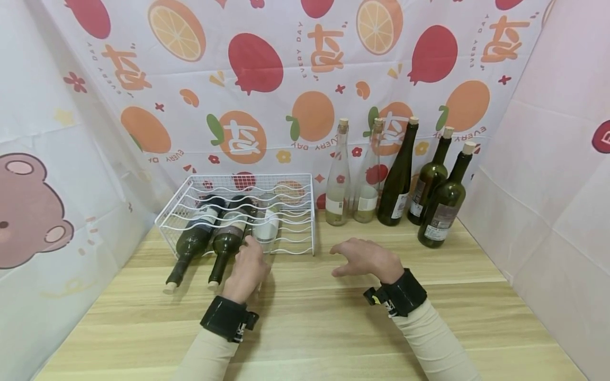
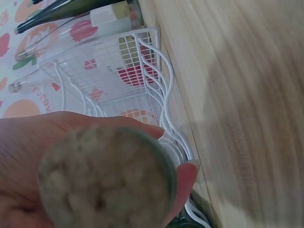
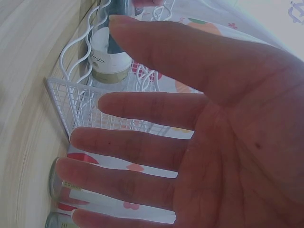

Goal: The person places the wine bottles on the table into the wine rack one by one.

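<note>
My left hand (image 1: 249,269) grips the neck of a clear glass wine bottle (image 1: 267,226) lying in the white wire rack (image 1: 313,225). Its label is pale, and in the left wrist view the cork (image 2: 107,178) fills the foreground, with fingers curled around the neck behind it. Two dark green wine bottles (image 1: 229,239) lie to its left in the rack, their corked necks sticking out over the front. Off to the right of the rack, my right hand (image 1: 367,259) hovers with spread fingers (image 3: 137,147), holding nothing.
Right of the rack, against the patterned cloth backdrop, stand two clear corked bottles (image 1: 337,196) and three dark green corked bottles (image 1: 443,211). All rest upright on the wood-grain table (image 1: 324,338). Fabric walls (image 1: 553,211) close in both sides.
</note>
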Motion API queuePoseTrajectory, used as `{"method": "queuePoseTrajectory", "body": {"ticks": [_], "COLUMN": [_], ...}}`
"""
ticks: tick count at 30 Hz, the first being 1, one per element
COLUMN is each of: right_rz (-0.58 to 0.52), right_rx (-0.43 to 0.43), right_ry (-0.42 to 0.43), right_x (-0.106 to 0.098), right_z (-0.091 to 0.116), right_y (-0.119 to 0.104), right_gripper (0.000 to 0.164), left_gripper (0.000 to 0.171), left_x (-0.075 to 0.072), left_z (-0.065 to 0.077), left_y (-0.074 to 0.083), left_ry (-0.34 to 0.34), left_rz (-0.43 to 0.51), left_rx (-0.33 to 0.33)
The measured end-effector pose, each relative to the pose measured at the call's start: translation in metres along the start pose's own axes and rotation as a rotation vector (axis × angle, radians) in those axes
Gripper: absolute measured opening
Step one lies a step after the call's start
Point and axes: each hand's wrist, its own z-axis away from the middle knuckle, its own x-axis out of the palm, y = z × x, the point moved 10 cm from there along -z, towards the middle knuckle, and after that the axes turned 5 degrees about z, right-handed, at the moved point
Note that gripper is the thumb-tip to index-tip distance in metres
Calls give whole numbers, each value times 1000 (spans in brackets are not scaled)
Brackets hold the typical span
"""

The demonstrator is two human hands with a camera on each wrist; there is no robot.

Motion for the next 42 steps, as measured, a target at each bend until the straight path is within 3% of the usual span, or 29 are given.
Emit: {"method": "queuePoseTrajectory", "body": {"ticks": [7, 14, 19, 25, 32, 35, 39, 42], "right_rz": [-7, -19, -18, -18, -19, -16, -11, -7], "right_rx": [6, 15, 20, 18, 12, 9, 9, 10], "right_ry": [-12, -22, -27, -25, -23, -18, -17, -18], "right_x": [1, 3, 4, 3, 4, 4, 3, 2], "right_z": [-1, -1, -1, -1, 0, 0, 0, 0], "right_y": [0, 1, 1, 0, -1, -1, -1, -1], "right_gripper": [54, 55, 56, 56, 56, 56, 56, 56], "left_gripper": [36, 53, 35, 8, 25, 25, 10, 20], "left_x": [-2, 0, -2, -3, 1, 2, 6, 7], "left_z": [1, -1, -1, -2, -2, -3, -5, -3], "left_y": [3, 2, -2, -5, -5, -3, -4, -4], "left_ry": [-8, -50, -52, -39, -64, -72, -110, -119], "left_rz": [-13, -45, -96, -78, -34, -44, -74, -89], "left_rx": [16, -4, -45, -27, -8, -3, -21, -15]}}
